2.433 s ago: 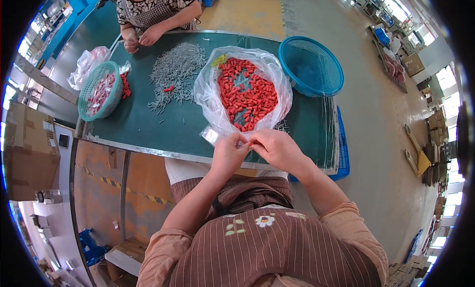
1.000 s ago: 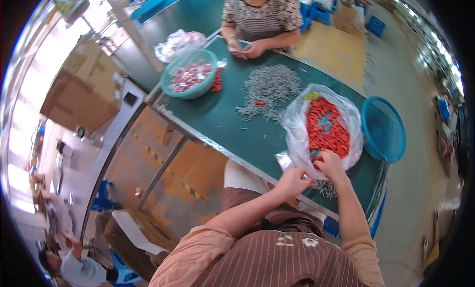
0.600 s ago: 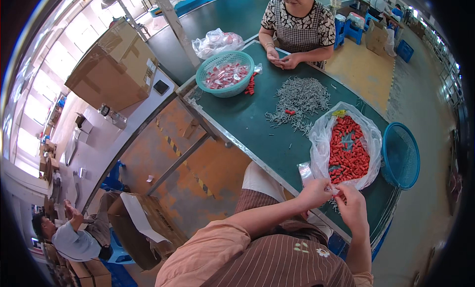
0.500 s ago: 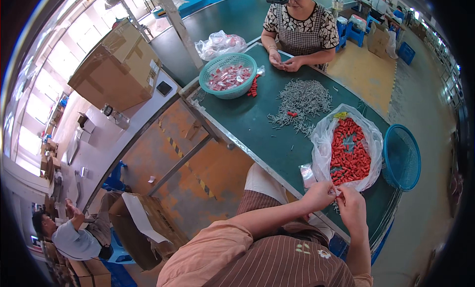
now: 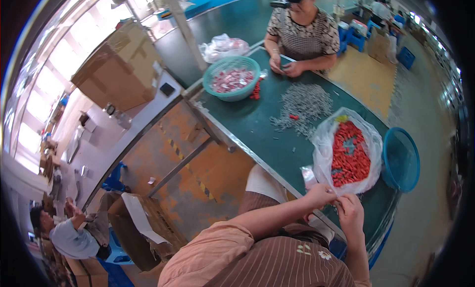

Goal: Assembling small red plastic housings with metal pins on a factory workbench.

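Observation:
At the table's near edge, my left hand (image 5: 321, 194) and my right hand (image 5: 350, 211) are close together with fingers pinched. What they hold is too small and blurred to name. Just beyond them lies a white translucent plastic bag (image 5: 324, 161), wide at the mouth, full of short red plastic pieces (image 5: 352, 168). A small transparent packet (image 5: 308, 176) rests on the table left of my left hand. Farther off, a heap of grey screw-like metal pieces (image 5: 306, 105) is spread out, with one red piece (image 5: 294, 117) on it.
A blue plastic basket (image 5: 402, 158) stands right of the bag. At the far left of the green table (image 5: 267, 138), a turquoise basket (image 5: 210, 84) holds many small red-and-clear packets (image 5: 232, 80). Across the table a co-worker (image 5: 302, 35) handles something small. A cardboard box (image 5: 116, 69) sits on the left-hand bench.
My two hands stay pinched together and have shifted slightly, the right one a little lower. The whole view has moved a little. The co-worker's hands have changed position slightly.

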`<control>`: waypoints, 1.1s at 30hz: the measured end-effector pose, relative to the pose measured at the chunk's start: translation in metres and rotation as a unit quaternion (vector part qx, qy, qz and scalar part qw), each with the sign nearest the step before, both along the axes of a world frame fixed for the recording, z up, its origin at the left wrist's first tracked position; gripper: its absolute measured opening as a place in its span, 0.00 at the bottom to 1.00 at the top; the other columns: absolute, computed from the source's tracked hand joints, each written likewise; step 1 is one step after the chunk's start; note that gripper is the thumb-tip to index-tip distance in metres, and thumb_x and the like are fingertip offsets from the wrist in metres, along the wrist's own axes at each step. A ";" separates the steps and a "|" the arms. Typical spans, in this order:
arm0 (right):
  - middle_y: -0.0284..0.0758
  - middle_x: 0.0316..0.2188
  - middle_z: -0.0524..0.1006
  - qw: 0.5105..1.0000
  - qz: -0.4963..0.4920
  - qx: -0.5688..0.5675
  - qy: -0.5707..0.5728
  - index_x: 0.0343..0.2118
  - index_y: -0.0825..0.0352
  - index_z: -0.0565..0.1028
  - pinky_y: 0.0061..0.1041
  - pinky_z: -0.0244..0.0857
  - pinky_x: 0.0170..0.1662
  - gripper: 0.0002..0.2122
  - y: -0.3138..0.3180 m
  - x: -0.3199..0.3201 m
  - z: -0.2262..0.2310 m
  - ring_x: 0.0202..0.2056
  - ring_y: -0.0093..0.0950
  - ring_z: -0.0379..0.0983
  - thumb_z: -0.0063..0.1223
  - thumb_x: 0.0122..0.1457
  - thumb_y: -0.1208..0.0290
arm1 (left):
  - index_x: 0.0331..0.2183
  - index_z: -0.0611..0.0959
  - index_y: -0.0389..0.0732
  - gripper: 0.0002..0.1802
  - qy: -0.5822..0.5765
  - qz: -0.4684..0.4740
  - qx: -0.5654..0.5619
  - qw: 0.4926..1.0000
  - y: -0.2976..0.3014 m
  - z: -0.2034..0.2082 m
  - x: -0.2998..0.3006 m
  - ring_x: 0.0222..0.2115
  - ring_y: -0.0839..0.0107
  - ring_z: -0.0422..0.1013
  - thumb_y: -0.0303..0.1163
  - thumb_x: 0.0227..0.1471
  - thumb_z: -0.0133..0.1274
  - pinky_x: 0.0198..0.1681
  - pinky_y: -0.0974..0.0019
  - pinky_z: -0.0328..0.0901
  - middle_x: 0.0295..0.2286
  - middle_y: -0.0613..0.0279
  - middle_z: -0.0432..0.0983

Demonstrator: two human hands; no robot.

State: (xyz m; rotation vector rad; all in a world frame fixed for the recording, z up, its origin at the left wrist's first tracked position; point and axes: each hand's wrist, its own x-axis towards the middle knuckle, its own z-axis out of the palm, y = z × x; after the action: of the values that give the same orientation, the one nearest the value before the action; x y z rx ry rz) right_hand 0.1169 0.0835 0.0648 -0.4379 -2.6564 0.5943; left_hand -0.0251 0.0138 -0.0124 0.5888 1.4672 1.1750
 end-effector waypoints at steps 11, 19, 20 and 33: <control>0.37 0.30 0.72 1.000 0.000 -0.001 -0.017 0.31 0.67 0.74 0.31 0.65 0.34 0.06 0.007 0.008 -0.010 0.32 0.35 0.71 0.57 0.48 0.76 | 0.28 0.80 0.34 0.10 0.246 0.007 0.069 0.967 -0.012 0.011 -0.003 0.20 0.76 0.72 0.32 0.47 0.56 0.25 0.70 0.66 0.22 0.59 0.79; 0.41 0.35 0.72 0.975 -0.174 -0.064 -0.119 0.41 0.66 0.74 0.36 0.67 0.41 0.14 0.043 0.053 -0.098 0.38 0.41 0.72 0.56 0.50 0.69 | 0.28 0.77 0.37 0.08 -0.081 0.016 -0.023 0.996 -0.008 0.019 -0.001 0.13 0.83 0.58 0.32 0.51 0.54 0.14 0.75 0.52 0.17 0.67 0.72; 0.42 0.36 0.71 0.974 -0.188 -0.057 -0.114 0.42 0.65 0.73 0.36 0.67 0.43 0.15 0.039 0.046 -0.102 0.40 0.41 0.71 0.55 0.50 0.69 | 0.27 0.77 0.37 0.08 -0.136 0.031 -0.032 0.990 -0.008 0.019 -0.002 0.11 0.84 0.55 0.32 0.52 0.53 0.13 0.75 0.49 0.15 0.70 0.68; 0.43 0.31 0.77 0.968 -0.214 -0.120 -0.049 0.32 0.68 0.77 0.34 0.69 0.38 0.08 0.070 0.031 -0.118 0.35 0.40 0.74 0.51 0.52 0.71 | 0.27 0.79 0.36 0.08 0.004 0.047 -0.040 0.998 -0.010 0.010 -0.008 0.13 0.83 0.58 0.32 0.50 0.54 0.16 0.74 0.53 0.16 0.69 0.72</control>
State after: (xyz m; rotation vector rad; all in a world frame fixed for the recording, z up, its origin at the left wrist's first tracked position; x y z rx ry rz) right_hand 0.1482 0.1533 -0.0528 -1.1015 -2.4682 0.7675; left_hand -0.0326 0.0033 -0.0019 0.4754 1.5540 1.1818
